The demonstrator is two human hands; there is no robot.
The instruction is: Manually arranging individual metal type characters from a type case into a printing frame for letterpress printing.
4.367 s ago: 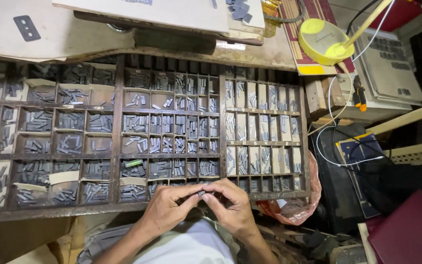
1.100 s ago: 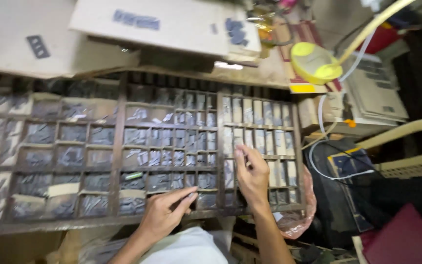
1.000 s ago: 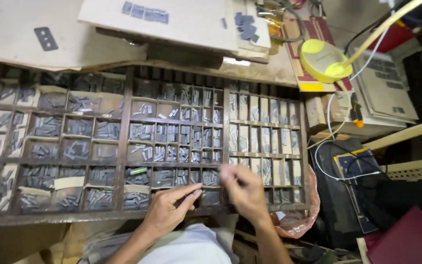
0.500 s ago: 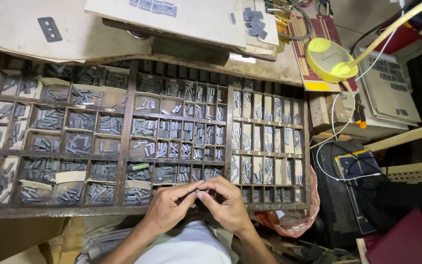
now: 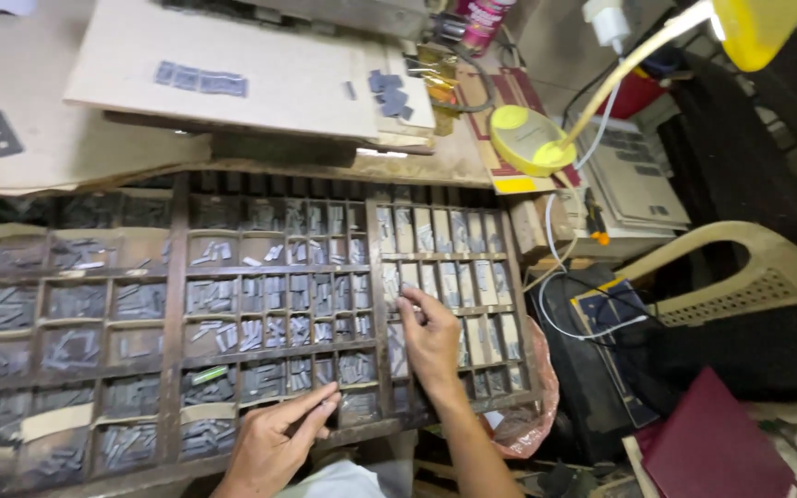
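Note:
A wide wooden type case (image 5: 175,304) with many small compartments of grey metal type lies in front of me. My right hand (image 5: 433,343) reaches over its right section, fingertips down in a narrow compartment; whether they pinch a piece is hidden. My left hand (image 5: 274,444) rests at the case's front rail, its fingers closed together around a small dark metal piece that is mostly covered.
Behind the case lies a cardboard sheet (image 5: 260,88) carrying a row of grey type pieces (image 5: 200,79). A yellow desk lamp (image 5: 520,140) and a beige machine (image 5: 634,184) stand at the right. A beige plastic chair (image 5: 740,272), a maroon book (image 5: 712,447) and a pink plastic bag (image 5: 529,415) crowd the right side.
Half a second ago both hands met at the case's front edge. My right hand has since moved up and right into the right section; my left hand stayed low.

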